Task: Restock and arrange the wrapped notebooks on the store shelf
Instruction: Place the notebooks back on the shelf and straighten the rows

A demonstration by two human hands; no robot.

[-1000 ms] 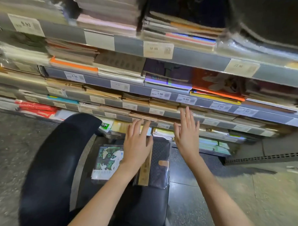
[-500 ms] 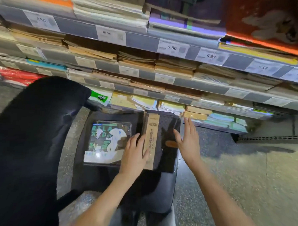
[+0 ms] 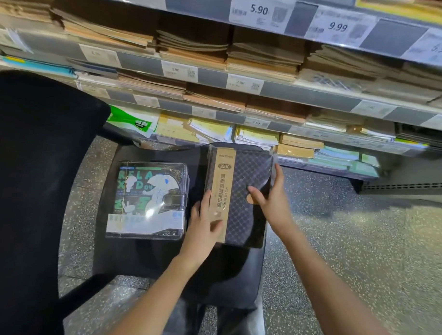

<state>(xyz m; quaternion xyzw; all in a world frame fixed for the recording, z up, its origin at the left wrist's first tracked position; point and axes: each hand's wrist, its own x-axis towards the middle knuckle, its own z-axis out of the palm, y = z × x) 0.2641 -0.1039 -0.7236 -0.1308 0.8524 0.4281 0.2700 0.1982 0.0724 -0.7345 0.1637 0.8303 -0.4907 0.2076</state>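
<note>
A stack of dark checked wrapped notebooks (image 3: 242, 173) with a tan paper band lies on the right of a black chair seat (image 3: 146, 255). My left hand (image 3: 203, 227) grips its near left edge, thumb on the band. My right hand (image 3: 271, 199) holds its right edge, thumb on the cover. To the left on the seat lies a second wrapped stack (image 3: 146, 199) with a black, green and white cartoon cover.
The chair's black backrest (image 3: 31, 185) fills the left. Store shelves (image 3: 305, 95) with price tags and stacked brown and pastel notebooks rise just behind the seat. Speckled grey floor (image 3: 350, 247) spreads to the right.
Both hands came down from the shelf to the chair and closed on the sides of the dark checked stack. The view tilted down and nearer.
</note>
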